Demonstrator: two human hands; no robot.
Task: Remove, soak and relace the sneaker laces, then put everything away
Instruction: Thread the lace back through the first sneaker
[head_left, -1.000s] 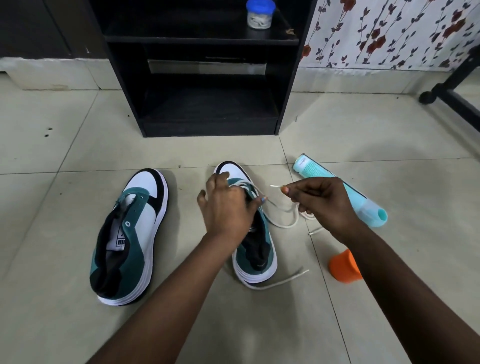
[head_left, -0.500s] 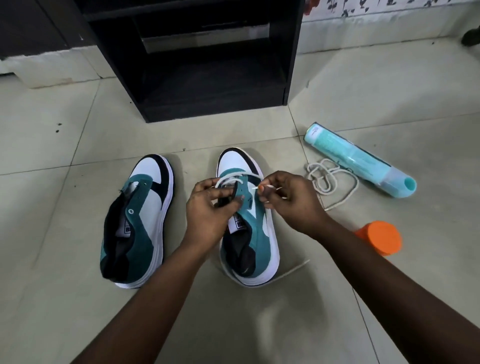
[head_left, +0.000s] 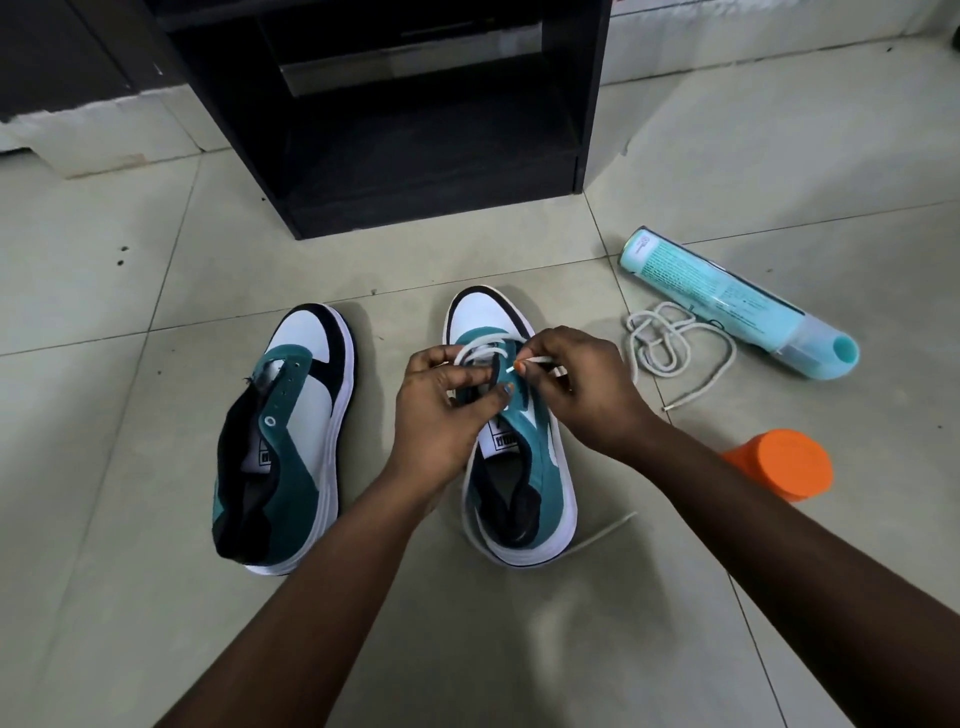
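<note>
Relacing is under way: the lace (head_left: 485, 347) tip is pinched by the right hand (head_left: 582, 387), just above the right sneaker (head_left: 524, 467), whose eyelet flap is gripped by the left hand (head_left: 436, 410). Next, the tip probably needs threading through an eyelet beside that pinch.

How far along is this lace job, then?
About midway through relacing. The left sneaker has bare eyelets, and its loose lace lies on the floor. The right hand pinches a lace tip at the right sneaker, which the left hand holds. The bottle and orange cup aren't put away.
</note>
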